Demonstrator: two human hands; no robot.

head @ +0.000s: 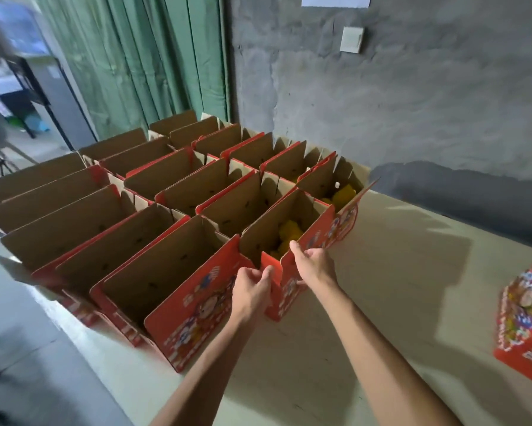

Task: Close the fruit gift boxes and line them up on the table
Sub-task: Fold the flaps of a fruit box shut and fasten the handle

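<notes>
- head view, far left to middle of the bench (397, 272): your block of open boxes (111, 192) stands packed edge to edge, flaps up. none of these is closed yet, so most of the work is left.
- middle: your left hand (252, 290) grips the near corner of the front box (289, 241), and your right hand (312, 265) pinches its long side flap. yellow fruit (289, 233) shows inside.
- far right: one closed box (526, 327) stands well apart, seemingly the only one finished and the start of your line.
</notes>
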